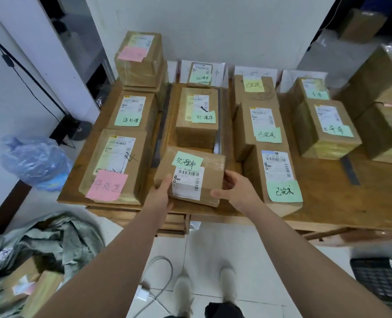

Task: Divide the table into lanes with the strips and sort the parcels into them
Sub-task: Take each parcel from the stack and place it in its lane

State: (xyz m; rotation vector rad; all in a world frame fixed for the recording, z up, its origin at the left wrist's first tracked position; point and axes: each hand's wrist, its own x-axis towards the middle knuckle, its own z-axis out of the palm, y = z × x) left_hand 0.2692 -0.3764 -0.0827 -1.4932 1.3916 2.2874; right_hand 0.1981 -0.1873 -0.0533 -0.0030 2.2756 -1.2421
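A brown parcel (pixel 196 166) with a green sticky note and a white barcode label sits at the front of the second lane on the wooden table (pixel 341 203). My left hand (pixel 161 193) holds its near left corner. My right hand (pixel 235 188) grips its right side, thumb on the near edge. Dark strips (pixel 159 131) (pixel 349 171) lie between the rows of parcels. More parcels with green or pink notes stand in four rows, such as one with a pink note (pixel 114 166) at the front left and one with a green note (pixel 276 177) to the right.
A stack of unlabelled boxes (pixel 378 106) stands at the table's right end. On the floor lie a blue plastic bag (pixel 36 161), a grey sack with parcels (pixel 41 253) at the left, a white cable (pixel 158 281) and a black crate (pixel 383 285).
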